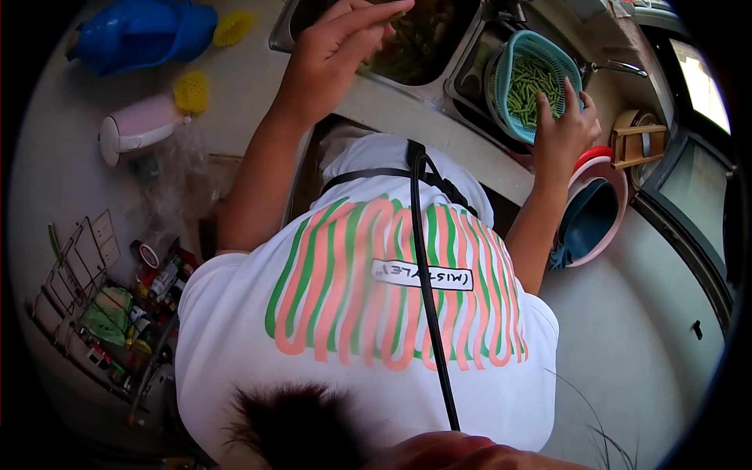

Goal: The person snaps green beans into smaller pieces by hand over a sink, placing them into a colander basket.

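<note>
Currently, slender green beans (521, 90), bright and matte, lie in a loose heap between one and two o'clock, viewed from my remote post. They fill the middle of a turquoise perforated basket (560, 55), which sits tilted at the sink's right-hand compartment (470, 70).

I see the right hand (565, 125) over the basket's near edge, fingers parted and tips above the beans; whether they pinch any, I cannot tell. Near twelve o'clock, the left hand (345, 43) is bent at the fingers, a greenish speck at its fingertips; I cannot tell if it is gripped.

Just past twelve, the left-hand basin (415, 86) holds murky, greenish matter, partly hidden from me by the left hand. At three o'clock, a pink basin (621, 200) contains a dark blue vessel (591, 219).

Toward ten, a blue jug (137, 35) and a pink-and-white appliance (145, 125) lie near two yellow scrubbers (190, 92). A wire rack (59, 270) with assorted goods stands between eight and nine. The white shirt (376, 376), crossed by a black cord (431, 313), blocks my view at centre; dark hair (294, 427) intrudes at seven.
</note>
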{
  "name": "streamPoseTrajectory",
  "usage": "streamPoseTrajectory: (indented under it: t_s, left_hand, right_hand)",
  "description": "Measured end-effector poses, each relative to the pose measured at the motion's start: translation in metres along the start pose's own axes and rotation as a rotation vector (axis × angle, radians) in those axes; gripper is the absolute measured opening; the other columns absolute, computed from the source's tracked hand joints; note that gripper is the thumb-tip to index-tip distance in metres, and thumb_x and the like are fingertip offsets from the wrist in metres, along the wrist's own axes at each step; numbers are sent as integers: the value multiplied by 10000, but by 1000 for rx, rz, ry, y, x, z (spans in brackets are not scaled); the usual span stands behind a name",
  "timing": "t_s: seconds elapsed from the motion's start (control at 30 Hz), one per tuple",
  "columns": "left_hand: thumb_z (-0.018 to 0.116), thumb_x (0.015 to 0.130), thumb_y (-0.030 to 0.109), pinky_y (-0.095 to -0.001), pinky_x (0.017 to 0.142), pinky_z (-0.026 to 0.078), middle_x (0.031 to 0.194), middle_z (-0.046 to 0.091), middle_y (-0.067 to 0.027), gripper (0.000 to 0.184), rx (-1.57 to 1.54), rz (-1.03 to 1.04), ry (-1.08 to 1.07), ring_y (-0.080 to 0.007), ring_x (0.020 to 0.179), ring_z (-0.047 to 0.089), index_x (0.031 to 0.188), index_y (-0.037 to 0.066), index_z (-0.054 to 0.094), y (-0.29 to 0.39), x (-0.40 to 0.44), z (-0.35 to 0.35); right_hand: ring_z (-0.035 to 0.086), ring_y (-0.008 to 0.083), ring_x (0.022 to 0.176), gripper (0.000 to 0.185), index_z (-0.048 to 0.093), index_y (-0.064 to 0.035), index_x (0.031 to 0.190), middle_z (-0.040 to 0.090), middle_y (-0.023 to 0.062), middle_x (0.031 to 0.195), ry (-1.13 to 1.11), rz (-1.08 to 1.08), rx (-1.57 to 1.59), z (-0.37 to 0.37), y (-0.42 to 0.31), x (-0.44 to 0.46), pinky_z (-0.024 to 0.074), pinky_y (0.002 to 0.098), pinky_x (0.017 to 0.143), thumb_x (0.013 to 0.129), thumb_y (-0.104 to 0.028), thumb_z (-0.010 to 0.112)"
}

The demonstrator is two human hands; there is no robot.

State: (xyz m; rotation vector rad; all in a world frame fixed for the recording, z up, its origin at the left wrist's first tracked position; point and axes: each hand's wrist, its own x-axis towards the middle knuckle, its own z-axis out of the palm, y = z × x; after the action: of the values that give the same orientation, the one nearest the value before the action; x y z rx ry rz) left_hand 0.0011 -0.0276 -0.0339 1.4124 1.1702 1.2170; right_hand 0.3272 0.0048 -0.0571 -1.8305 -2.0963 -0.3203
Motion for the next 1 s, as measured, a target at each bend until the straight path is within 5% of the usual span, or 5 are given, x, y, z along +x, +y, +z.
streamPoseTrajectory:
  t_s: [0.17, 0.3, 0.67, 0.73, 1.0]
  left_hand:
    - [665, 980, 52, -230, 773, 544, 923, 696, -59, 192, 151, 31, -29, -112, 819, 680, 1161, 5, 624, 21, 3, 26]
    - [678, 973, 55, -295, 923, 542, 1048, 711, -54, 182, 299, 62, -61, -158, 1019, 709, 1149, 23, 714, 26, -1, 38]
    - [723, 921, 118, -332, 761, 566, 1000, 731, -133, 170, 617, 366, -79, -285, 882, 715, 1054, 13, 729, 10, -2, 28]
    - [716, 931, 128, -328, 750, 563, 989, 735, -134, 178, 636, 419, -58, -278, 872, 720, 1059, 5, 726, 8, -1, 31]
    - [646, 1025, 203, -212, 624, 451, 805, 632, 16, 210, 105, -157, 45, -47, 693, 547, 1057, 12, 727, -7, -1, 57]
  right_hand:
    - [701, 179, 928, 418, 678, -114, 1349, 692, 100, 1237, -331, -57, 1228, -6, -40, 10, 566, 293, 788, 939, -149, 754]
    - [685, 266, 800, 263, 734, -88, 1196, 694, 113, 996, -396, -331, 1051, -29, -81, 22, 544, 332, 685, 934, -68, 728]
    - [648, 266, 748, 192, 732, -40, 1024, 664, 93, 870, -334, -308, 974, -33, -84, 21, 527, 356, 653, 837, -14, 769]
    - [628, 255, 741, 212, 729, -34, 999, 653, 86, 854, -134, -433, 910, -25, -85, 20, 515, 353, 642, 798, 6, 783]
    - [603, 245, 738, 265, 725, -4, 976, 647, 80, 814, 218, -598, 758, -15, -77, 5, 509, 351, 636, 731, 58, 801]
